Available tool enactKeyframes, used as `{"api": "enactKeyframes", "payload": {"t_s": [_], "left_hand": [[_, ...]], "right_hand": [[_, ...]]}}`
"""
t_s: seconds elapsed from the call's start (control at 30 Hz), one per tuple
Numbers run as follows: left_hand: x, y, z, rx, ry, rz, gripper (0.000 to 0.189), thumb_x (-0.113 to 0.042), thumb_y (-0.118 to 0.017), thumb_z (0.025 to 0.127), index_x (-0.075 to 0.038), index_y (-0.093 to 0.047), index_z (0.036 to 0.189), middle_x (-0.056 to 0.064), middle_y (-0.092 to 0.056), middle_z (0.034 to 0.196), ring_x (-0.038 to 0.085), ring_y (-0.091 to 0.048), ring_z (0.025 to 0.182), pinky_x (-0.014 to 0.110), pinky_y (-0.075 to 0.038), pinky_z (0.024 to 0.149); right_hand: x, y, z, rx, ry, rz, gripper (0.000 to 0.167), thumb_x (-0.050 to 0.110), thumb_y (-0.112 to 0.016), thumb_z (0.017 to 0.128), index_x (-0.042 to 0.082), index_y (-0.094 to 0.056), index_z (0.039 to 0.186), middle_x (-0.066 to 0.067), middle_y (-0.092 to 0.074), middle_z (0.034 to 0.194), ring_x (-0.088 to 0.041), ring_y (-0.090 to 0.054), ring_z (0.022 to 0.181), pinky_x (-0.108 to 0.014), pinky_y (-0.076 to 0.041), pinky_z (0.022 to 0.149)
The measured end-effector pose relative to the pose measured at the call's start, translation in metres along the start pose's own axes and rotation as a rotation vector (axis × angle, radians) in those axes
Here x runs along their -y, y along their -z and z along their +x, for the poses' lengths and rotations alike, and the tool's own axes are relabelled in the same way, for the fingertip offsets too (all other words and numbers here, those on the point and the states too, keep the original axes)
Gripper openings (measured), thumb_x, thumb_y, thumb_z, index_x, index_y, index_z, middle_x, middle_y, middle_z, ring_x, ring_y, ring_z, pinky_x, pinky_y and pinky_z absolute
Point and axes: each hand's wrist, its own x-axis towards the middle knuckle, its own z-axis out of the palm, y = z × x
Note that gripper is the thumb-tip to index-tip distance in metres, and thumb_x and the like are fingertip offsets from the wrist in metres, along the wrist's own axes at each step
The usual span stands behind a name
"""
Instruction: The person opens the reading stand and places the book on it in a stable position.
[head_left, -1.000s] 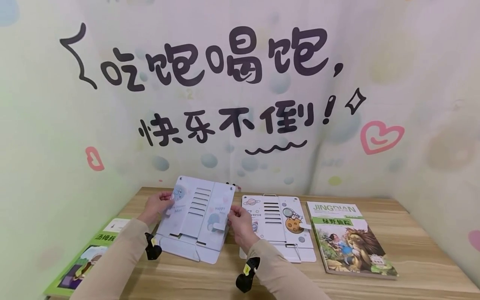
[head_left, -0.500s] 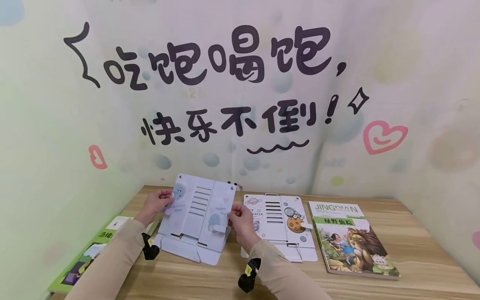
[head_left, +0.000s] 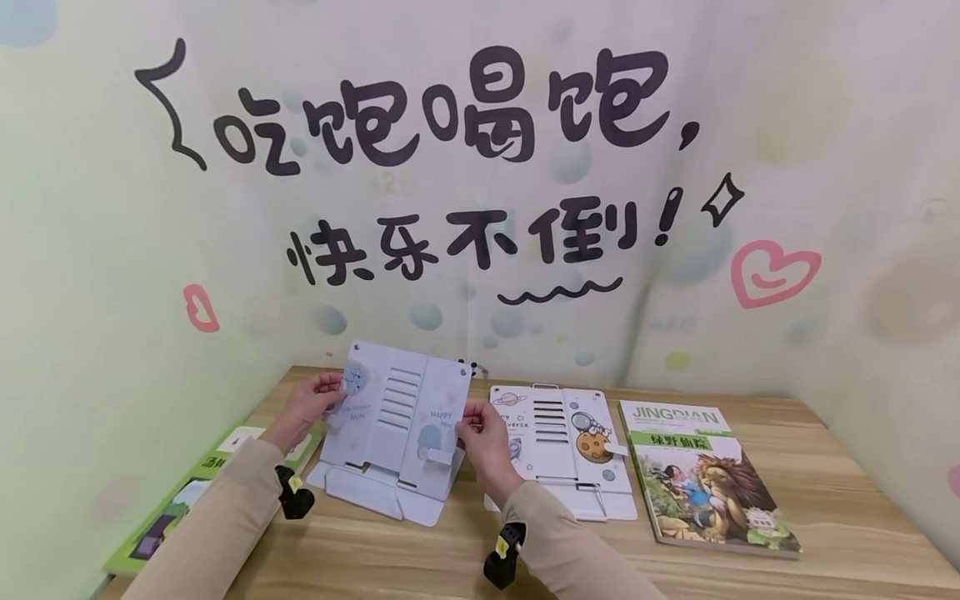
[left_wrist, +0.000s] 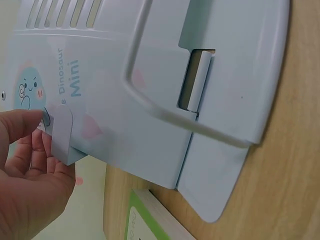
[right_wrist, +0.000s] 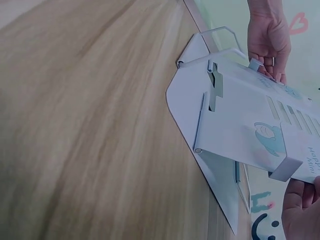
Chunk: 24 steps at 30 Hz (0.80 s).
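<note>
A pale blue-white book stand point(head_left: 367, 442) with a cartoon dinosaur print stands on the table, its slotted panel tilted up from the base plate. My left hand point(head_left: 303, 410) pinches the panel's left edge between thumb and fingers, close to a small folded side clip point(left_wrist: 62, 132). On the opposite edge, my right hand point(head_left: 487, 446) pinches the panel just above the right side clip point(right_wrist: 287, 167). A bent wire page holder point(left_wrist: 132, 80) runs across the front of the base. In the right wrist view, the base point(right_wrist: 187, 100) rests on the wood.
Right of it lies a second book stand point(head_left: 551, 462) with an astronaut print. A book point(head_left: 705, 492) with a lion cover lies further right. Another green book point(head_left: 168, 508) is at the table's left edge, partly behind the left sleeve. A printed wall cloth point(head_left: 420, 333) hangs behind the table point(head_left: 832, 500).
The head view has shifted slightly, so the scene sits a little further right and higher. Both hands keep their grip on the book stand, which has barely moved.
</note>
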Motion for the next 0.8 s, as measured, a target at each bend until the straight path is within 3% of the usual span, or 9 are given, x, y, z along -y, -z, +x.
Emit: {"api": "enactKeyframes", "payload": {"t_s": [0.6,0.73,0.8], "left_hand": [[-0.0012,0.0087,-0.0065,0.052,-0.032,-0.034,0.039,-0.006,-0.054,0.093,0.011,-0.039,0.125,-0.005,-0.05,0.093,0.002,-0.048,0.081,0.016,-0.044,0.07],[-0.0021,0.0101,-0.0059,0.05,-0.037,-0.012,0.042,-0.008,-0.055,0.093,0.012,-0.039,0.126,-0.004,-0.051,0.094,0.001,-0.048,0.081,0.015,-0.045,0.071],[-0.0057,0.01,-0.0073,0.012,-0.064,0.02,0.043,-0.009,-0.055,0.093,0.012,-0.04,0.127,0.001,-0.053,0.1,-0.002,-0.047,0.082,0.012,-0.044,0.073]], "right_hand": [[0.002,-0.0005,-0.0085,-0.005,0.091,-0.088,0.017,-0.007,-0.054,0.087,0.001,-0.054,0.102,-0.01,-0.055,0.095,-0.015,-0.051,0.082,-0.027,-0.052,0.072],[0.001,-0.0011,-0.0095,-0.006,0.124,-0.099,0.016,-0.007,-0.055,0.087,0.0,-0.054,0.101,-0.011,-0.056,0.096,-0.016,-0.052,0.083,-0.026,-0.052,0.07],[0.0003,-0.0013,-0.0096,-0.007,0.131,-0.099,0.016,-0.007,-0.055,0.087,0.0,-0.054,0.101,-0.011,-0.056,0.096,-0.016,-0.052,0.083,-0.025,-0.052,0.07]]}}
